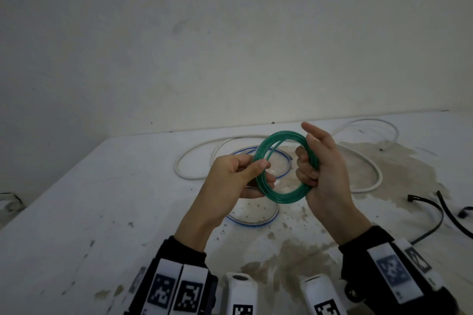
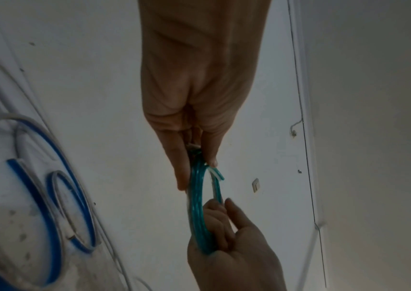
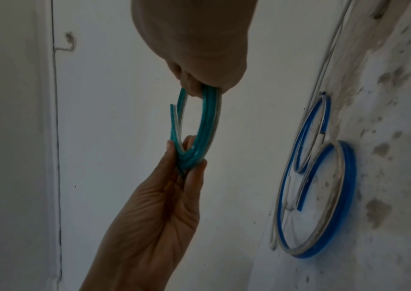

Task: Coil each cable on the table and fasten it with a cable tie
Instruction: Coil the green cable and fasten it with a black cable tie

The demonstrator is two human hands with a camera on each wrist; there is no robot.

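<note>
A green cable coil (image 1: 285, 198) of several turns hangs above the white table (image 1: 102, 212), held between both hands. My left hand (image 1: 262, 171) pinches its left side between thumb and fingers. The curled fingers of my right hand (image 1: 311, 161) grip its right side, with the index finger sticking out. In the left wrist view the left hand (image 2: 194, 157) pinches the coil (image 2: 196, 206) where a loose cable end (image 2: 216, 174) juts out. The right wrist view shows the right hand (image 3: 199, 84) on the coil (image 3: 206, 122) and the left hand (image 3: 184, 157) below it.
A blue cable (image 1: 256, 222) lies in loose loops on the table under the hands, also seen as the blue cable (image 3: 348, 196). A long white cable (image 1: 189, 176) sprawls behind. Black cable ties (image 1: 435, 212) lie at the right. The tabletop is stained brown in the middle.
</note>
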